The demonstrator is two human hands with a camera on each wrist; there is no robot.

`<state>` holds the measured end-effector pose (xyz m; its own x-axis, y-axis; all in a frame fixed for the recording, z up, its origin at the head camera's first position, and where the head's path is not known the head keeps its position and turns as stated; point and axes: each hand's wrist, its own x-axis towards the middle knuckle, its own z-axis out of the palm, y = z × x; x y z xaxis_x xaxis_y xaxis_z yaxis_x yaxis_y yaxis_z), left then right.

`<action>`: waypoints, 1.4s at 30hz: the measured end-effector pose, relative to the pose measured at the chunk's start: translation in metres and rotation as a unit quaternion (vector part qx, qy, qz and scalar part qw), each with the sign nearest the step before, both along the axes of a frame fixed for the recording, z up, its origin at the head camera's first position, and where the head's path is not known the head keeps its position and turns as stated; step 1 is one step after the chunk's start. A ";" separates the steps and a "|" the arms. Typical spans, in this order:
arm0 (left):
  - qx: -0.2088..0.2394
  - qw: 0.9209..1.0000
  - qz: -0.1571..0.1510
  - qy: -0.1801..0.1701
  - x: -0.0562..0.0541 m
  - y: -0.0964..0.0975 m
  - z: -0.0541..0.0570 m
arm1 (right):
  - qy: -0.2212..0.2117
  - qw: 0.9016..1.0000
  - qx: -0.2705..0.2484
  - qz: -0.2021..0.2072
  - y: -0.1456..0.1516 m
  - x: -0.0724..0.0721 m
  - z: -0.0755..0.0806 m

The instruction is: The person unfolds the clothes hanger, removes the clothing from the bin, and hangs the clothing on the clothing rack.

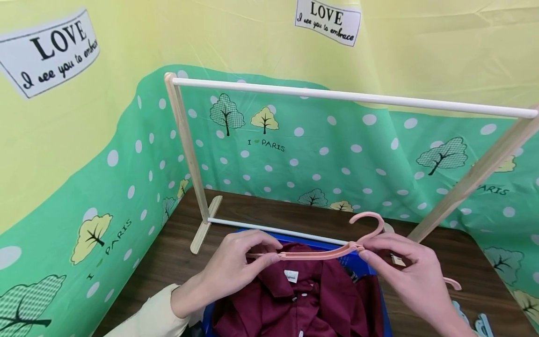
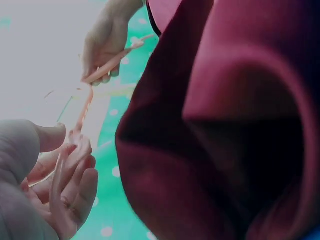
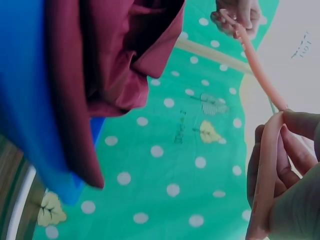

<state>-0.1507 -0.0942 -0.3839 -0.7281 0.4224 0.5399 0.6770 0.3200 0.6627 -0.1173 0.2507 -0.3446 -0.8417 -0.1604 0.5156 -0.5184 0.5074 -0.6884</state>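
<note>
A pink plastic clothes hanger point(image 1: 320, 255) is held level by both hands over a maroon shirt point(image 1: 290, 299). My left hand point(image 1: 242, 264) pinches one arm of the hanger between thumb and fingers. Near the base of its hook, my right hand point(image 1: 406, 267) pinches the hanger, and the hook rises above the fingers. The shirt, with a collar, a white label and pale buttons, lies bunched in a blue basket point(image 1: 381, 299). In the right wrist view, the hanger point(image 3: 262, 75) stretches from one hand to the other, beside the shirt point(image 3: 120, 65).
Behind the basket stands a clothes rack with a white top rail point(image 1: 337, 96) and wooden posts point(image 1: 189, 145). Light blue hangers point(image 1: 483, 324) and another pink hanger's end point(image 1: 452, 282) lie on the dark wooden table point(image 1: 160, 262) at the right. A patterned curtain point(image 1: 269, 178) hangs around.
</note>
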 end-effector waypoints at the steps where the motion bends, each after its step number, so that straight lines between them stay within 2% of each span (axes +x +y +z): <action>1: -0.002 1.000 0.006 0.003 -0.001 -0.002 0.000 | -0.001 1.000 -0.003 0.000 0.003 0.000 -0.001; 4: -0.011 0.999 0.038 0.013 -0.006 -0.008 0.000 | -0.009 1.000 -0.022 -0.003 0.014 0.002 -0.003; 8: -0.006 0.998 0.062 -0.010 -0.013 -0.018 -0.002 | -0.019 0.999 -0.018 -0.041 0.026 0.006 -0.003; 11: -0.013 0.997 0.061 -0.038 -0.016 -0.023 -0.005 | -0.020 0.997 -0.002 -0.075 0.034 0.009 -0.003; 14: -0.048 0.995 0.059 -0.057 -0.019 -0.026 -0.010 | -0.021 0.994 0.004 -0.106 0.042 0.013 -0.004; 17: -0.089 0.993 0.041 -0.073 -0.022 -0.028 -0.015 | -0.027 0.989 0.008 -0.147 0.051 0.016 -0.007; 22: -0.141 0.988 -0.023 -0.054 -0.028 -0.030 -0.025 | -0.062 0.977 -0.001 -0.205 0.068 0.020 -0.016; 25: -0.176 0.982 -0.055 -0.045 -0.031 -0.029 -0.028 | -0.085 0.971 -0.012 -0.225 0.076 0.023 -0.021; 29: -0.218 0.971 -0.079 -0.057 -0.035 -0.026 -0.032 | -0.101 0.966 -0.031 -0.237 0.081 0.024 -0.023; 33: -0.244 0.963 -0.088 -0.070 -0.035 -0.026 -0.036 | -0.113 0.963 -0.040 -0.243 0.084 0.025 -0.025; 36: -0.253 0.960 -0.087 -0.078 -0.034 -0.026 -0.038 | -0.113 0.963 -0.035 -0.242 0.085 0.024 -0.028; 39: -0.252 0.961 -0.079 -0.078 -0.033 -0.025 -0.038 | -0.110 0.965 -0.028 -0.237 0.085 0.023 -0.029; 42: -0.242 0.966 -0.068 -0.065 -0.033 -0.025 -0.038 | -0.113 0.964 -0.025 -0.240 0.085 0.022 -0.030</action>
<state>-0.1839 -0.1188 -0.4219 -0.6959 0.6992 0.1636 0.6562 0.5267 0.5404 -0.0951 0.3354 -0.3748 -0.9047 0.2956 0.3068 -0.0660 0.6143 -0.7863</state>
